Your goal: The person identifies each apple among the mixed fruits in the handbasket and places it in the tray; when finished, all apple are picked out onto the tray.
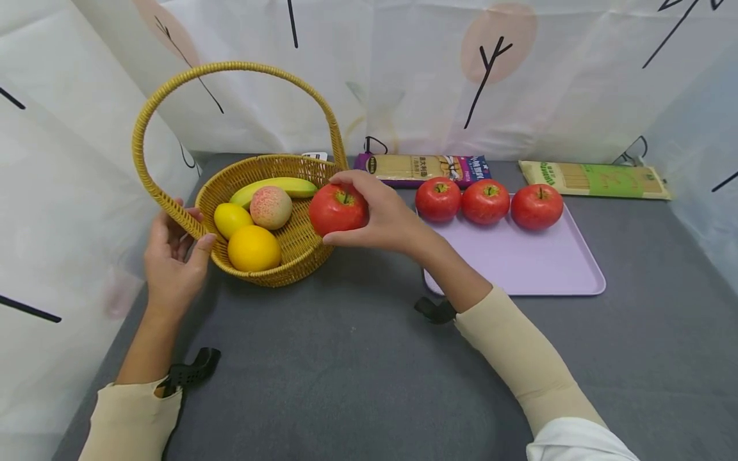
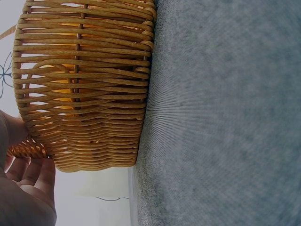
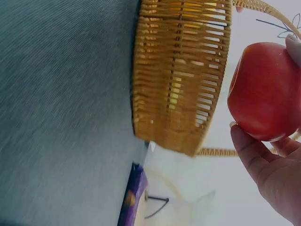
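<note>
My right hand (image 1: pixel 383 214) grips a red apple (image 1: pixel 338 209) between thumb and fingers, over the right rim of the yellow wicker basket (image 1: pixel 305 266). In the right wrist view the apple (image 3: pixel 265 92) is held higher than the basket's rim. At the other side, my left hand (image 1: pixel 175 259) holds the basket's handle at its left base, thumb in front and fingers behind. Inside the basket lie a banana (image 1: pixel 296 187), a peach (image 1: pixel 271 207), a lemon (image 1: pixel 232 219) and an orange (image 1: pixel 254 248).
A lilac tray (image 1: pixel 519 269) on the right bears three red apples (image 1: pixel 485 202) along its back edge. Behind it lie a purple pasta pack (image 1: pixel 423 169) and a green noodle pack (image 1: pixel 596 179). A patterned curtain (image 1: pixel 415 77) closes off the grey table's back.
</note>
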{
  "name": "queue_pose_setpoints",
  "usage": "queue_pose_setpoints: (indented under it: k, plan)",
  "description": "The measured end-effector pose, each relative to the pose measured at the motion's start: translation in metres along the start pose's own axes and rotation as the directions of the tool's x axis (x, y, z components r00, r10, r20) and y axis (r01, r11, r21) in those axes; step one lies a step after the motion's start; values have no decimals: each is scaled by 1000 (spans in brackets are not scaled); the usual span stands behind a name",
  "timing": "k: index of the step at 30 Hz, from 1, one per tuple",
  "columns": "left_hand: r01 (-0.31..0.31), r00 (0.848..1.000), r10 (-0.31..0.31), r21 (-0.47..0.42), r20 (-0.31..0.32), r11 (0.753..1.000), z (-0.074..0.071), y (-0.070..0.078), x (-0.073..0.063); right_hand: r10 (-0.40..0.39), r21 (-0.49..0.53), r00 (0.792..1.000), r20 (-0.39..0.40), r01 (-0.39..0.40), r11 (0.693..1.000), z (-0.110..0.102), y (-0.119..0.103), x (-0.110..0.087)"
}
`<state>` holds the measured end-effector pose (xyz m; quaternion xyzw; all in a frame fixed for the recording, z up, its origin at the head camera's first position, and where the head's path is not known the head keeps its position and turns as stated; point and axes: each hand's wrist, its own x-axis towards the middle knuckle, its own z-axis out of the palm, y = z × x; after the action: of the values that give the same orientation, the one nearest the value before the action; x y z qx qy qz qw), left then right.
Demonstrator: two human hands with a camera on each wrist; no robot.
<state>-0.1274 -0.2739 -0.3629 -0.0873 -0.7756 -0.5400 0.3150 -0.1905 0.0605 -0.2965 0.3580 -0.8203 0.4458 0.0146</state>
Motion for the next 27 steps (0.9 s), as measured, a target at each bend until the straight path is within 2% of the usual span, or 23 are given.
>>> queue_pose_setpoints:
  k: [7,12,19,27]
  plan:
    - [1,1000,-1,11,-1,1000,1,-1,-1,71,-101,997,21,-68,993,-21,9,-27]
    - [-1,1000,1,0,-2,1000,4,-1,1,141,-165,990,6,-138,977,-38,21,-49]
    - [-3,1000,3,1,-2,1000,6,0,3,275,-210,961,-13,-271,939,-63,41,-79]
    - [0,1000,0,-8,-10,1000,7,-2,3,348,-279,938,4,-333,901,-80,60,-109]
